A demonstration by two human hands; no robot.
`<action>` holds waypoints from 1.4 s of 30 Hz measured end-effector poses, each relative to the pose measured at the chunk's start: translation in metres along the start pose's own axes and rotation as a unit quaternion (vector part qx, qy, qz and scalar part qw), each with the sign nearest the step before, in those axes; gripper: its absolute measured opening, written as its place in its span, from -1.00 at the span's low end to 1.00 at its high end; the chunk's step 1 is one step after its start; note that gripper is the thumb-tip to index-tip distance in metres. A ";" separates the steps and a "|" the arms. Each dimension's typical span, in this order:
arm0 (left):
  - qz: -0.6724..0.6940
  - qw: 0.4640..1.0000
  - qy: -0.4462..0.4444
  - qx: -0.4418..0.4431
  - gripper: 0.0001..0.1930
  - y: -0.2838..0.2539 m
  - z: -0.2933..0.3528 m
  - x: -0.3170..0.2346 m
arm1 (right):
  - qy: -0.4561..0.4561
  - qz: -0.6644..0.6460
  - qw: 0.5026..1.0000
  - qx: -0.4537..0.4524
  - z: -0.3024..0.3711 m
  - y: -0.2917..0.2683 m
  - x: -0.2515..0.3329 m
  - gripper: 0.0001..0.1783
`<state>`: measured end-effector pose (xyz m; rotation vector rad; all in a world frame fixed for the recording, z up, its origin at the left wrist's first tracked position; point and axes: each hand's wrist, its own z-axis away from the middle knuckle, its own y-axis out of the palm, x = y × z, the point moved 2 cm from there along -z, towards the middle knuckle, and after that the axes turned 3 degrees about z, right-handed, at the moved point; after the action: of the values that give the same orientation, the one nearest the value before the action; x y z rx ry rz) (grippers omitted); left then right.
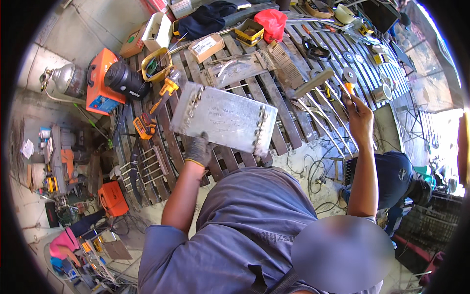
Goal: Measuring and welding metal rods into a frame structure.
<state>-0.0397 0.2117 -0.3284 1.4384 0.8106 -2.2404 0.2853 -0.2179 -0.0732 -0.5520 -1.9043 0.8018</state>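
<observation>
A grey rectangular metal plate (225,117) is tilted over the slatted table, with a rough weld bead along each short side and handwriting on its face. My left hand (198,149), in a dark work glove, grips its near edge; the thumb lies on the face and the other fingers are hidden beneath. To the right, my bare right hand (360,113) is raised with its fingers closed round what looks like a thin pale rod (339,84). Just beyond those fingers is a tool with an orange handle (349,87). A wooden-handled tool (314,83) lies left of that hand.
The slatted metal table (289,132) carries a yellow-and-black power tool (145,125), a cardboard box (206,47), a yellow container (157,64) and several discs (348,57). An orange machine (102,81) stands at left. Cables (313,169) trail on the floor; another person (391,176) crouches at right.
</observation>
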 end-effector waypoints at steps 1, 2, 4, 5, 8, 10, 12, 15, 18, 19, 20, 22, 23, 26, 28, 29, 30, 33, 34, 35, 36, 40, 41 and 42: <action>0.331 0.930 -0.159 -0.019 -0.66 0.033 0.017 -0.035 | 0.088 -0.009 0.995 0.046 -0.005 0.001 0.006 -0.67; 0.337 0.927 -0.159 -0.029 -0.66 0.047 0.026 -0.029 | 0.043 0.009 0.996 0.072 -0.019 0.009 0.007 -0.60; 0.449 0.845 -0.274 -0.092 -0.66 0.074 0.036 -0.001 | 0.063 -0.059 0.987 0.138 -0.037 0.032 0.033 -0.58; 0.456 0.841 -0.276 -0.099 -0.66 0.087 0.042 0.000 | 0.069 -0.052 0.982 0.170 -0.043 0.043 0.049 -0.57; 0.522 0.783 -0.317 -0.113 -0.67 0.105 0.058 0.006 | -0.033 -0.010 0.967 0.251 -0.065 0.088 0.063 -0.68; 0.450 0.841 -0.297 0.038 -0.65 0.106 0.063 0.021 | -0.010 0.018 0.938 0.346 -0.070 0.129 0.077 -0.64; 0.477 0.794 -0.373 -0.043 -0.72 0.109 0.068 0.033 | -0.077 0.039 0.915 0.393 -0.062 0.169 0.099 -0.67; 0.144 0.947 -0.231 0.169 -0.78 0.109 0.075 0.053 | -0.136 0.012 0.878 0.459 -0.039 0.242 0.103 -0.71; -0.007 0.991 -0.135 -0.003 -0.76 0.072 0.102 -0.039 | -0.192 0.034 0.844 0.499 -0.008 0.290 0.126 -0.65; 0.042 0.989 -0.099 -0.105 -0.72 0.062 0.109 -0.040 | -0.206 0.011 0.830 0.518 0.005 0.303 0.136 -0.60; 0.044 0.986 -0.109 -0.115 -0.72 0.052 0.113 -0.041 | -0.212 0.009 0.823 0.527 0.016 0.316 0.143 -0.60; -0.114 0.974 -0.088 -0.172 -0.68 0.024 0.113 -0.056 | -0.179 0.011 0.819 0.545 0.028 0.337 0.152 -0.58; -0.155 0.966 -0.068 -0.198 -0.63 0.019 0.115 -0.085 | -0.157 0.009 0.815 0.557 0.032 0.348 0.154 -0.57; -0.356 0.909 -0.153 -0.154 -0.62 0.000 0.111 -0.078 | -0.146 0.039 0.820 0.552 0.043 0.361 0.168 -0.56; -0.358 0.911 -0.137 -0.152 -0.63 -0.005 0.106 -0.075 | -0.156 0.066 0.809 0.563 0.047 0.366 0.173 -0.56; -0.360 0.913 -0.118 -0.151 -0.63 -0.006 0.103 -0.073 | -0.168 0.093 0.799 0.569 0.049 0.367 0.174 -0.56; -0.358 0.914 -0.121 -0.145 -0.63 -0.007 0.099 -0.067 | -0.163 0.096 0.798 0.573 0.049 0.369 0.173 -0.56; -0.304 0.939 0.025 -0.160 -0.73 -0.011 0.079 -0.052 | -0.206 0.106 0.778 0.585 0.049 0.371 0.180 -0.56; -0.255 0.955 0.022 -0.153 -0.72 -0.009 0.073 -0.045 | -0.218 0.114 0.773 0.585 0.049 0.369 0.183 -0.58; -0.204 0.968 0.022 -0.145 -0.71 -0.009 0.067 -0.042 | -0.230 0.124 0.769 0.583 0.049 0.368 0.184 -0.59; -0.202 0.969 0.021 -0.141 -0.71 -0.010 0.064 -0.040 | -0.226 0.126 0.769 0.585 0.051 0.367 0.182 -0.59; -0.182 0.976 0.016 -0.119 -0.74 -0.012 0.056 -0.041 | -0.305 0.073 0.817 0.485 0.058 0.357 0.155 -0.72; -0.169 0.979 -0.005 -0.111 -0.74 -0.013 0.056 -0.043 | -0.371 0.043 0.832 0.410 0.057 0.354 0.147 -0.76; -0.170 0.979 -0.006 -0.110 -0.74 -0.012 0.056 -0.041 | -0.369 0.042 0.832 0.412 0.052 0.348 0.145 -0.76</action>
<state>-0.0688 0.1849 -0.2703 1.2574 1.3400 -2.3021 0.1887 0.1007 -0.2571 0.2749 -1.9159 1.9637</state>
